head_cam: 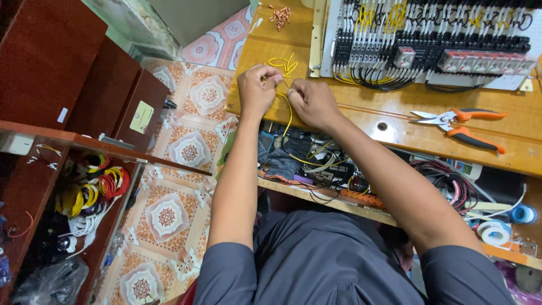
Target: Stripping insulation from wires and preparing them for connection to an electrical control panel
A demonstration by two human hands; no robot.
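My left hand (257, 87) and my right hand (312, 101) are close together over the left end of a wooden workbench (361, 116). Both pinch a thin yellow wire (288, 116) that hangs down from my fingers over the bench's front edge. More yellow wire pieces (284, 64) lie on the bench just beyond my left hand. The fingertips hide the wire's end.
A white panel (440, 42) with rows of black terminal blocks and yellow and black wiring lies at the back right. Orange-handled cutters (460, 124) rest on the bench. Small copper lugs (280, 17) lie far left. A lower shelf (339, 169) holds tangled cables; tape rolls (499, 229) sit right. Wire coils (93, 189) fill a left cabinet.
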